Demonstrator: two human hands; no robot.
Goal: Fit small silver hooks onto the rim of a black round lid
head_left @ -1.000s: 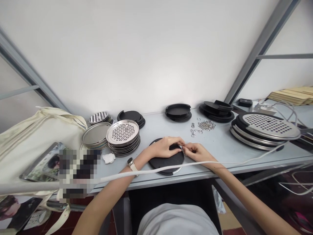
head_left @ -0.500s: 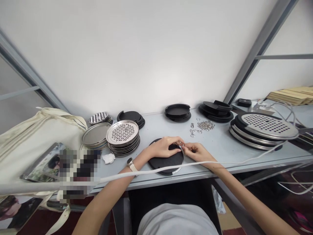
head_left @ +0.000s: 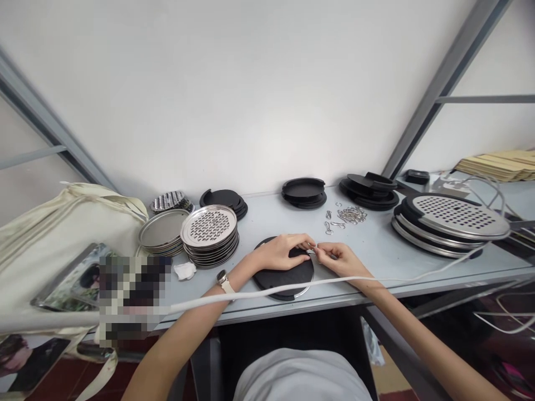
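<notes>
On the pale grey tabletop (head_left: pixel 267 217), the round matte-black disc with a silvery rim (head_left: pixel 286 279) is partly covered by the left hand (head_left: pixel 284 252); the right hand (head_left: pixel 338 259) is held just beside its right edge, fingertips pinched. Whether anything is grasped by either cannot be told. Since half a second earlier, the right fingertips have been drawn slightly rightward.

White wall (head_left: pixel 259 94), grey metal frame (head_left: pixel 443 83), reddish floor (head_left: pixel 76 370)

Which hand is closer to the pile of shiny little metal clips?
Right. The right hand is on the near side of the pile of metal clips; the left hand is farther left, over the black disc.
</notes>
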